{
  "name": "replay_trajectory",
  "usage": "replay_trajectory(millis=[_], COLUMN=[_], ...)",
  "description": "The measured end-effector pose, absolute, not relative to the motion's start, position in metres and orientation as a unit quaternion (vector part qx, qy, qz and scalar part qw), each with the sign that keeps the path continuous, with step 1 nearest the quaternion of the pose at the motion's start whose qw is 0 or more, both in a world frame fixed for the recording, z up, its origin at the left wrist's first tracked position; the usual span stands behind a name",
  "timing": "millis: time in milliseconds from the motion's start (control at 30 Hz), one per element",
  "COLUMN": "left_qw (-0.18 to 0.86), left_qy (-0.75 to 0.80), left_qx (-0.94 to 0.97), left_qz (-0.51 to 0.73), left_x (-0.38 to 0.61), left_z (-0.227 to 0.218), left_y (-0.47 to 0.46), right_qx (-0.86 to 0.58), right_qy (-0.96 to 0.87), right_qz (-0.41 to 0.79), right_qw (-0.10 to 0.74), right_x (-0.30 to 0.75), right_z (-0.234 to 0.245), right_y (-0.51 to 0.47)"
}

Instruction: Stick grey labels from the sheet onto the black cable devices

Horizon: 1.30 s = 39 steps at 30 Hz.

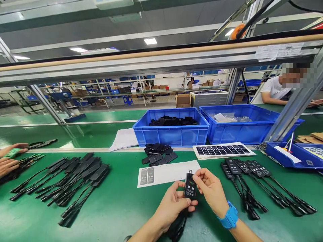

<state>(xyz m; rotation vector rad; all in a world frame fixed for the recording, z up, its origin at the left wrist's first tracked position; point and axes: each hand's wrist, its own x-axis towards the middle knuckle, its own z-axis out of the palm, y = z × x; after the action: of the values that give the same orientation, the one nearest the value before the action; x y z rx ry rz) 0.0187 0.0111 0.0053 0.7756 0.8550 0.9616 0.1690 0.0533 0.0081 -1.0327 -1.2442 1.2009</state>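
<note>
Lower centre of the frame, over the counter (113,208), the left hand (174,200) grips a black labelled module (189,189); the right hand (211,188), fingers curled, meets its upper-right edge, hold unclear.

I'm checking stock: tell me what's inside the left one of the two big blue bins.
A heap of black pieces shows inside the left blue bin. Its front and the upper pieces cover whatever lies lower, so the bottom cannot be seen.

open tabletop (113,208), cabled modules (99,174) both sides, blue bins (171,136) behind
</note>
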Motion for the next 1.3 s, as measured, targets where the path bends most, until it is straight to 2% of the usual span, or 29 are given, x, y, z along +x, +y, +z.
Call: replay_trajectory(millis=[833,1133,1300], left_qw=[0.724,0.716,0.716], left_qy=[0.383,0.381,0.392], left_qx=[0.385,0.397,0.379], left_qz=[0.425,0.43,0.437], left_x=[0.021,0.022,0.023], left_z=[0.006,0.006,0.001], left_y=[0.009,0.007,0.007], right_qx=[-0.466,-0.477,-0.52], right_qy=[-0.528,-0.56,-0.62], right_qz=[0.47,0.462,0.39], right_qw=[0.532,0.496,0.44], right_x=[0.168,0.171,0.177], right_z=[0.008,0.004,-0.002], right_y=[0.055,0.055,0.057])
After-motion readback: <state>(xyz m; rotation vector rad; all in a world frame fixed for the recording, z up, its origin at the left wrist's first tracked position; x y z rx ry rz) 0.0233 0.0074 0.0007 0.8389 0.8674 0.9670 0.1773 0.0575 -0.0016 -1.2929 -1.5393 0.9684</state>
